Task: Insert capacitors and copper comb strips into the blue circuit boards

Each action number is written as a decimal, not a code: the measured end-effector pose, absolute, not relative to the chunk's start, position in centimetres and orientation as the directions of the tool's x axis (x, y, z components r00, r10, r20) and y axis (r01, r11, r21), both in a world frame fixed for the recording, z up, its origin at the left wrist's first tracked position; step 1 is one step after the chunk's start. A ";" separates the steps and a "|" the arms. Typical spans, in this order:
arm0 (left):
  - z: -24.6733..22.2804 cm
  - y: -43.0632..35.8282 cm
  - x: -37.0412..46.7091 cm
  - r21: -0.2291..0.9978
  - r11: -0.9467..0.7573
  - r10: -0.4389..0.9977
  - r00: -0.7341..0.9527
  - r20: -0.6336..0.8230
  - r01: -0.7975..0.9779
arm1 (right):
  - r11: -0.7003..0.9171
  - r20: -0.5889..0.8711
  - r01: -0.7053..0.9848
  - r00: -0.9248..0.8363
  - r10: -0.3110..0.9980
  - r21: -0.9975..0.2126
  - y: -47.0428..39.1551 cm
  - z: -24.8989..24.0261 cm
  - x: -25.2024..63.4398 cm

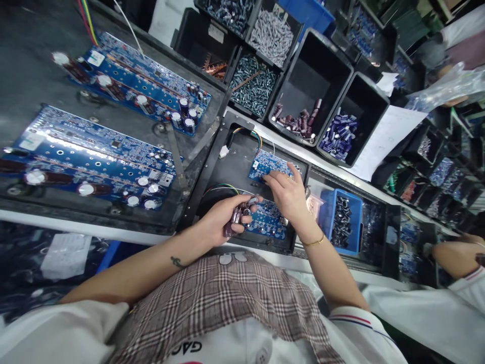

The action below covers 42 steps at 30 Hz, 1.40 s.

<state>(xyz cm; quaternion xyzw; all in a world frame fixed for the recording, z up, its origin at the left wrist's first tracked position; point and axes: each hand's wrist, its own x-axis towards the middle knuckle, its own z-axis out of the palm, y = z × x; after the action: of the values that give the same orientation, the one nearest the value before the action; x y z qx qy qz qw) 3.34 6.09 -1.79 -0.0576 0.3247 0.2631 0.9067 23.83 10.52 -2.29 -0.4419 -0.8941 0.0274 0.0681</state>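
Note:
Several brown capacitors [235,217] are held in my left hand [227,216], its fingers curled round them above the near edge of a black tray [231,164]. My right hand [287,191] reaches over the upper blue circuit board [271,162] in that tray. Its thumb and forefinger are pinched together at the board's lower edge; whatever sits between them is too small to make out. A second blue board [265,222] lies nearer me, partly behind my left fingers. Coloured wires run from the upper board to a white connector [224,151].
Two larger boards [140,83] [94,156] lie at left. Black bins of brown capacitors [303,121], purple capacitors [340,132] and small parts [253,83] stand beyond the tray. A blue bin [347,222] is at right, with another person's arm [456,255] farther right.

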 end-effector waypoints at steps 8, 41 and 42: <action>-0.5 5.9 3.1 0.222 0.815 0.537 0.553 -0.638 -0.535 | 0.477 0.044 0.793 -0.499 0.865 -0.380 8.4 2.4 20.2; -1.3 6.3 1.7 0.086 0.830 0.498 0.662 -0.560 -0.552 | 0.442 0.073 0.846 -0.441 0.894 -0.299 12.0 -2.9 20.8; -1.2 6.3 1.7 0.088 0.829 0.500 0.662 -0.559 -0.552 | 0.442 0.072 0.846 -0.442 0.894 -0.297 12.0 -2.9 20.8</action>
<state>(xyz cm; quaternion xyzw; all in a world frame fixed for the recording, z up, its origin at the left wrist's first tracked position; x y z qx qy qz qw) 1.71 6.28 -1.25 -0.0448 0.2927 0.2889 0.9104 20.78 12.01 -2.85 -0.5168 -0.8420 0.1090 0.1096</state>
